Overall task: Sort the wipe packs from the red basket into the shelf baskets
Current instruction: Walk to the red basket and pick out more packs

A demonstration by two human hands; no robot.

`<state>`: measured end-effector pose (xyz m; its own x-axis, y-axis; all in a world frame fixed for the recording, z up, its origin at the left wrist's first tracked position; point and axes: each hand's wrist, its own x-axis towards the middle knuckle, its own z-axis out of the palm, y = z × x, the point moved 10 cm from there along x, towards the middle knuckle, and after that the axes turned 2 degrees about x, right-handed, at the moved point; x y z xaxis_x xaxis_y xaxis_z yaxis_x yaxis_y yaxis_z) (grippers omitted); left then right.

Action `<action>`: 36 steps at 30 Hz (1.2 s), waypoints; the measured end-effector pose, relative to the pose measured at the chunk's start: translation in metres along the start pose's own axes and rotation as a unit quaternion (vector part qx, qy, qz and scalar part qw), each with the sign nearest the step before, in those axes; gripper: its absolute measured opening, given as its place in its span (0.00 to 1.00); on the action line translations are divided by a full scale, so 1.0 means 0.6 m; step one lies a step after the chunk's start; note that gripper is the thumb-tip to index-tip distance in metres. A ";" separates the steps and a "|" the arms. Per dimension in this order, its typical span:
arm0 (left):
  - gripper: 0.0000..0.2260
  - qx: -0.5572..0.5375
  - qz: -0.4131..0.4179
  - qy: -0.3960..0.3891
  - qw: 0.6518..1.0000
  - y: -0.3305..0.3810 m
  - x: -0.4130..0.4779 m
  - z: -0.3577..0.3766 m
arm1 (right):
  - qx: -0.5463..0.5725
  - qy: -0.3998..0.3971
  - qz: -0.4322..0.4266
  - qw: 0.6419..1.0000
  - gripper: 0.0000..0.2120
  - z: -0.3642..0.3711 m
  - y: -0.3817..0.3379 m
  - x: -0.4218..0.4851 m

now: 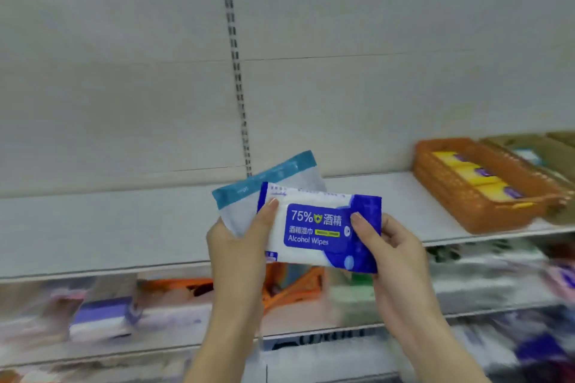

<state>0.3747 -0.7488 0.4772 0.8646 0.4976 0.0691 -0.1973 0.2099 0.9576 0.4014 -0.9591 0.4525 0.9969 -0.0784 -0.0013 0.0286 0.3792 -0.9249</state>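
Both hands hold up a blue and white alcohol wipes pack (314,227) in front of the white shelf (124,227). My left hand (239,246) grips its left end, thumb on the front. Behind it the same hand also holds a second pack (264,183), white with a teal band. My right hand (392,246) pinches the right end of the blue pack. An orange shelf basket (485,208) stands at the right with yellow and purple packs (476,174) in it. Beside it is an olive basket (535,146).
A slotted upright (236,71) runs down the white back wall. Below the shelf edge lie blurred lower shelves with goods, among them a purple and white pack (102,317) and orange shapes (292,286) behind my hands.
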 end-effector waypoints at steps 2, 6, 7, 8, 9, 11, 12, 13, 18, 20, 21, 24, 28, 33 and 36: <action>0.03 0.013 0.019 -0.041 0.999 -0.015 -0.014 0.143 | 0.008 0.012 -0.013 1.000 0.15 -0.110 -0.063 0.026; 0.04 0.044 0.033 -0.127 0.990 -0.057 -0.070 0.394 | 0.018 0.062 -0.011 0.998 0.22 -0.320 -0.157 0.055; 0.05 0.047 0.038 -0.143 0.988 -0.066 -0.086 0.445 | 0.025 0.087 -0.015 0.996 0.21 -0.368 -0.176 0.058; 0.06 0.053 0.044 -0.158 0.985 -0.074 -0.102 0.490 | 0.029 0.108 -0.018 0.994 0.20 -0.410 -0.193 0.059; 0.07 0.061 0.053 -0.173 0.982 -0.080 -0.117 0.531 | 0.030 0.124 -0.020 0.992 0.18 -0.446 -0.209 0.060; 0.06 0.068 0.072 -0.196 0.976 -0.088 -0.143 0.601 | 0.035 0.151 -0.024 0.988 0.15 -0.509 -0.236 0.063; 0.05 0.069 0.082 -0.203 0.973 -0.093 -0.152 0.632 | 0.041 0.167 -0.026 0.985 0.14 -0.537 -0.246 0.066; 0.05 0.075 0.095 -0.209 0.970 -0.097 -0.157 0.660 | 0.047 0.188 -0.030 0.981 0.13 -0.565 -0.255 0.070; 0.04 0.195 0.224 -0.230 0.927 -0.126 -0.157 0.770 | 0.057 0.301 -0.055 0.950 0.12 -0.664 -0.263 0.116; 0.04 0.211 0.230 -0.225 0.923 -0.156 -0.136 0.806 | 0.051 0.310 -0.052 0.948 0.09 -0.686 -0.260 0.148; 0.05 0.206 0.212 -0.218 0.930 -0.171 -0.122 0.820 | 0.049 0.304 -0.047 0.950 0.10 -0.694 -0.260 0.166; 0.04 0.142 0.095 -0.218 0.961 -0.231 -0.076 0.872 | 0.047 0.280 -0.002 0.959 0.20 -0.721 -0.256 0.219; 0.06 0.069 -0.058 -0.306 0.948 -0.304 -0.065 0.983 | 0.071 0.288 0.024 0.955 0.15 -0.776 -0.257 0.275; 0.08 0.055 -0.093 -0.316 0.942 -0.354 -0.059 1.084 | 0.067 0.303 0.029 0.950 0.15 -0.861 -0.280 0.335; 0.07 0.107 -0.051 -0.304 0.945 -0.373 -0.046 1.127 | 0.059 0.272 0.057 0.959 0.24 -0.900 -0.277 0.377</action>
<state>0.7073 -1.3784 0.4504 0.9927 -0.1056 0.0584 -0.0561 0.0238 0.9981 0.5828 -1.5376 0.4008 0.8090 -0.4883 -0.3273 -0.0373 0.5130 -0.8576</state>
